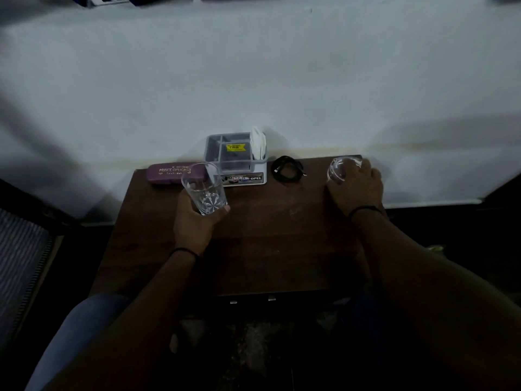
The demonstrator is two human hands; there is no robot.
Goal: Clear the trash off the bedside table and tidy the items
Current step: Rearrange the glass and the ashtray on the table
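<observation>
Holding tilted glass (pixel 204 187) in left hand (pixel 194 221), rim facing up-left

Along the far edge of the surface (pixel 253 249), mid-frame, you have four things in a row — the glasses case (pixel 165 174) leftmost, the organiser box (pixel 235 158) right of it, the coiled cable (pixel 287 168) next, a glass (pixel 342 167) at the far right corner under your right hand (pixel 356 187). Tissue (pixel 258 142) stands in the organiser's right compartment. Your left hand (pixel 194 221) holds a second glass (pixel 204 189) just in front of the case and organiser — overlapping both in view.
</observation>
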